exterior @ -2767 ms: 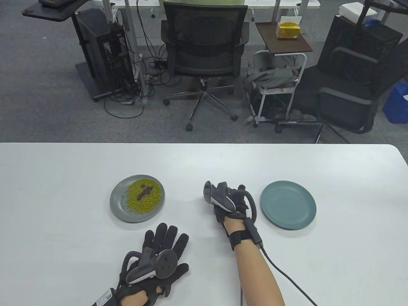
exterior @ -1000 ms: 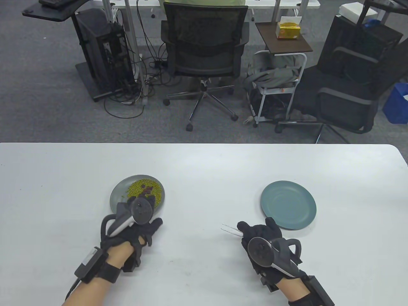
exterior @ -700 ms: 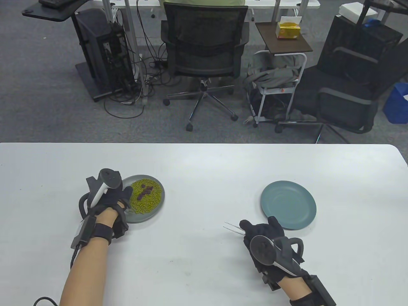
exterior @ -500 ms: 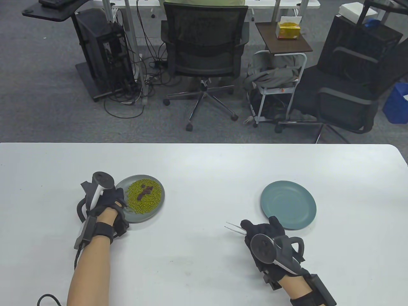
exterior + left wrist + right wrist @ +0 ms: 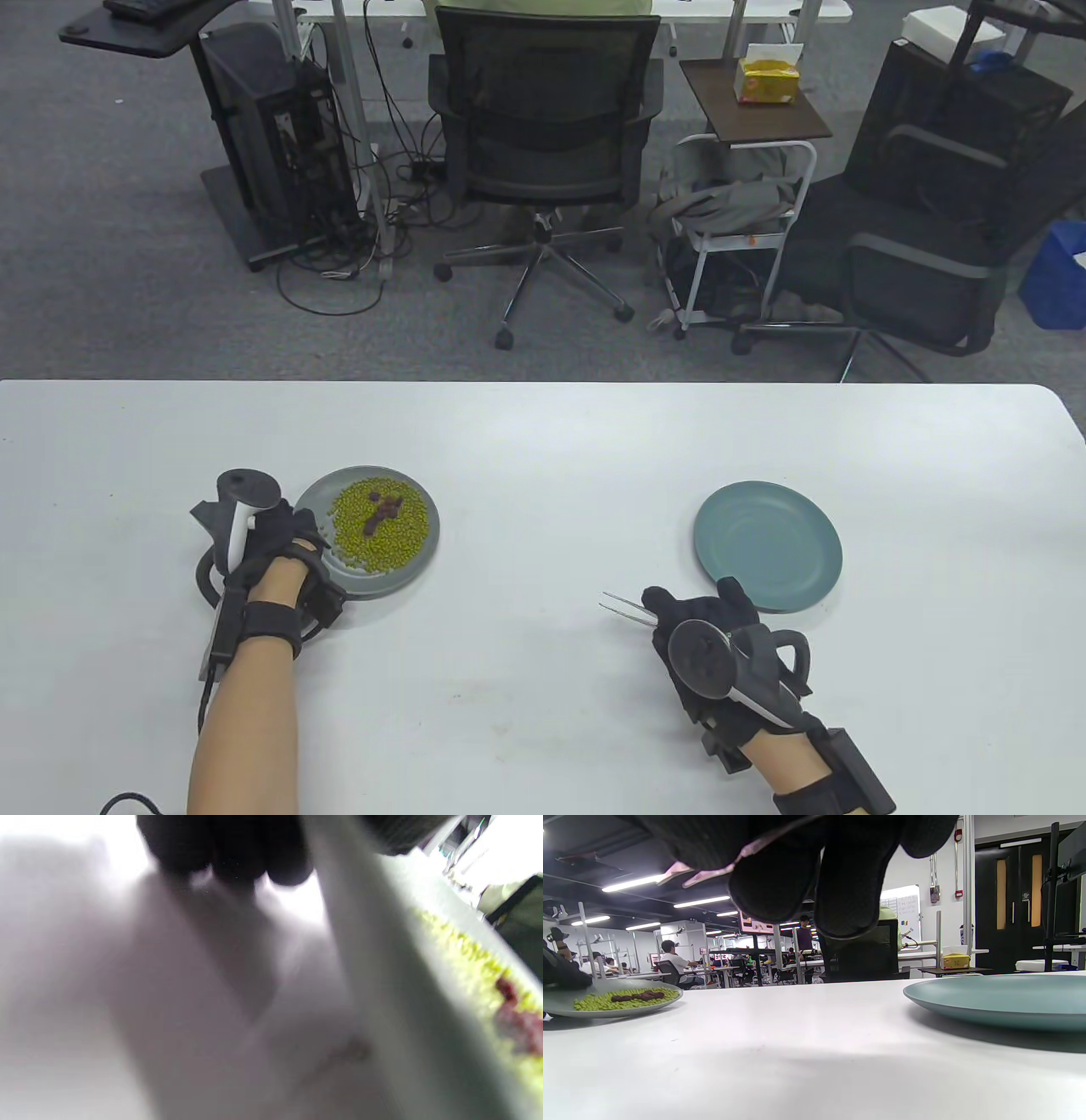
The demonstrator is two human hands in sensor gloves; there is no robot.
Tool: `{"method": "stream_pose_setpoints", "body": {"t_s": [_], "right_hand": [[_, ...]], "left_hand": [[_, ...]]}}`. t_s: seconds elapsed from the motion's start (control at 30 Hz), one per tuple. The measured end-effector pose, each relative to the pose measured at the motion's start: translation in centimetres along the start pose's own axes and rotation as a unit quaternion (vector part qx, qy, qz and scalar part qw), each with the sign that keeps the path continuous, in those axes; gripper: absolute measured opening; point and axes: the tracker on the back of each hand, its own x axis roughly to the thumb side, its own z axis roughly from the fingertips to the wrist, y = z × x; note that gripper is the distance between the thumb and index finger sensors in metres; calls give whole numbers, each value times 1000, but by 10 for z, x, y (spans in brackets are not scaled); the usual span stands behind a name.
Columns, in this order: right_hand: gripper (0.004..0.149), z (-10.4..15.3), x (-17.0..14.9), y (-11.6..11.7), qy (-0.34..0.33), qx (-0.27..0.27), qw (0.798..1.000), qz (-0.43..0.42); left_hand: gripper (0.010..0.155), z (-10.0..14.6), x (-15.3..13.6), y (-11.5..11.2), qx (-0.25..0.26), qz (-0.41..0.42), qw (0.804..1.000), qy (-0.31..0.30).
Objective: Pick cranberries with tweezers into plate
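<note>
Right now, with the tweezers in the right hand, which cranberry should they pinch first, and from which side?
Judgement: pinch the upper end of the cranberries, a dark strip on the green beans in the grey plate. Bring the tweezers down from the right; the left hand covers the plate's left rim.

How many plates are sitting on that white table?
2. A grey plate with green beans and cranberries sits on the left, the left hand at its edge. A bare teal plate sits on the right, just beyond the right hand.
</note>
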Motion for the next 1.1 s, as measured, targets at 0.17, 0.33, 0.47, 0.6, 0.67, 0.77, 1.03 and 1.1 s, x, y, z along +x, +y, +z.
{"method": "stream_pose_setpoints", "body": {"t_s": [0.17, 0.33, 0.47, 0.6, 0.67, 0.77, 1.03, 1.1], "right_hand": [[56, 0, -9, -4, 20, -4, 1000, -14], [55, -2, -22, -7, 41, -12, 999, -26], [57, -4, -33, -9, 65, -31, 997, -42], [57, -6, -43, -12, 84, -40, 994, -59], [57, -5, -44, -12, 86, -41, 994, -57], [55, -3, -42, -13, 78, -46, 995, -50], [50, 4, -20, -22, 19, -103, 994, -37], [50, 6, -11, -23, 3, -106, 994, -31]], "left_hand": [[45, 6, -29, -10, -96, 195, 976, 14], [52, 33, -39, -38, -143, 311, 937, -72], [58, 81, -27, -64, -237, 434, 860, -130], [62, 143, -8, -86, -315, 450, 815, -184], [63, 164, -4, -94, -325, 439, 809, -219], [62, 183, -9, -108, -310, 437, 809, -242], [60, 184, -17, -123, -329, 418, 813, -237], [61, 184, -17, -126, -337, 413, 813, -235]]}}
